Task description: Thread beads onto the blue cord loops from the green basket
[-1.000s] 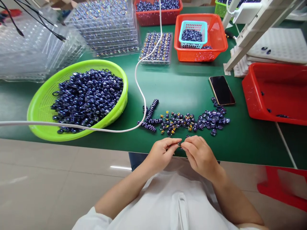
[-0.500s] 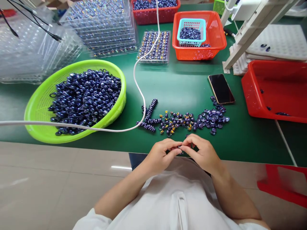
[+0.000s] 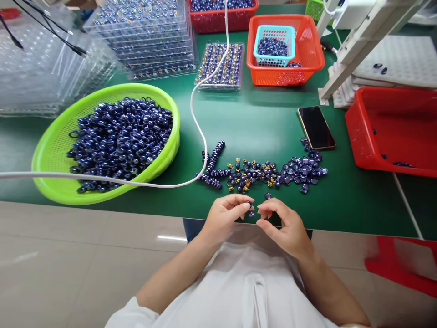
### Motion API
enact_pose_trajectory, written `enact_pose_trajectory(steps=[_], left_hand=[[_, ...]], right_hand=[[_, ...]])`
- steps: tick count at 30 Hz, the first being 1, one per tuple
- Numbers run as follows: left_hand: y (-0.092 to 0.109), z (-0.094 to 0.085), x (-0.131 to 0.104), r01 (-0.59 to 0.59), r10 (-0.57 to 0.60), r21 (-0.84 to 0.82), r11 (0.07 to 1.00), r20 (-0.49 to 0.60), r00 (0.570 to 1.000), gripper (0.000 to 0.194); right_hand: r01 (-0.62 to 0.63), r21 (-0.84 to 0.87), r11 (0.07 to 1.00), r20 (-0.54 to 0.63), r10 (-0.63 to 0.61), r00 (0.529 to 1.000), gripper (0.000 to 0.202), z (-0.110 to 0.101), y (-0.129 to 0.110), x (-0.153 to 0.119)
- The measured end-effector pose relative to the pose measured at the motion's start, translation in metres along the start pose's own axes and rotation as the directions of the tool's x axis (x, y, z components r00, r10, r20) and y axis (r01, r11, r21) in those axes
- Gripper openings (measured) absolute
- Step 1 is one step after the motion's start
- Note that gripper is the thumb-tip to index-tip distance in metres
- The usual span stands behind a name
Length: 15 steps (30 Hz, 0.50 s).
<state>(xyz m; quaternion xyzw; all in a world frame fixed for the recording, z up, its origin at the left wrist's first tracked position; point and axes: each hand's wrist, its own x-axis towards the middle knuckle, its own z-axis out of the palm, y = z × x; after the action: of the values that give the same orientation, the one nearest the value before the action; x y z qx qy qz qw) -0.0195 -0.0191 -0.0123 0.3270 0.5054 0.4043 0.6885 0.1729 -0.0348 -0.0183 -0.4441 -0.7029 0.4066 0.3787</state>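
My left hand (image 3: 231,215) pinches a small dark shiny piece (image 3: 251,211) between thumb and fingertips, just above the table's front edge. Its exact kind is too small to make out. Close by on the right, my right hand (image 3: 285,225) has its thumb and fingers apart with nothing visible between them. A loose dark piece (image 3: 268,196) lies on the table just beyond the hands. Farther out is a row of small parts: stacked dark rings (image 3: 215,157), dark beads with gold-coloured bits (image 3: 252,173) and flat dark shiny pieces (image 3: 300,171).
A green basket (image 3: 37,159) heaped with dark looped pieces stands left. A white cable (image 3: 196,114) crosses the green table (image 3: 259,111). A phone (image 3: 316,127) and red bin (image 3: 353,132) are right. Filled trays (image 3: 220,67) and an orange basket (image 3: 307,75) stand behind.
My hands were together at the fingertips. Now they have parted slightly, the right hand's fingers have opened, and the small dark piece shows in my left hand.
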Motion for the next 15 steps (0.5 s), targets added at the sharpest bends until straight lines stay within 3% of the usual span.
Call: enact_pose_trajectory(steps=[4,7,10,15], left_hand=[[0.0,0.003,-0.001,-0.002,0.002,-0.019,1.0,-0.004,1.0,0.018],[0.003,0.007,-0.003,0.003,-0.003,0.003,1.0,-0.007,1.0,0.019],[0.005,0.008,-0.005,0.009,-0.009,0.025,1.0,0.008,1.0,0.021],[0.004,0.006,-0.007,0.028,-0.027,-0.065,0.998,0.02,0.999,0.027]], right_hand=[[0.127,-0.094,0.988,-0.088,-0.135,0.987,0.031,0.011,0.004,-0.004],[0.136,-0.102,0.985,-0.138,-0.15,0.979,0.029,0.017,0.005,-0.007],[0.063,0.061,0.996,-0.151,-0.054,0.987,0.022,0.017,0.002,-0.007],[-0.06,0.387,0.92,0.029,0.053,0.998,0.02,0.008,-0.004,-0.004]])
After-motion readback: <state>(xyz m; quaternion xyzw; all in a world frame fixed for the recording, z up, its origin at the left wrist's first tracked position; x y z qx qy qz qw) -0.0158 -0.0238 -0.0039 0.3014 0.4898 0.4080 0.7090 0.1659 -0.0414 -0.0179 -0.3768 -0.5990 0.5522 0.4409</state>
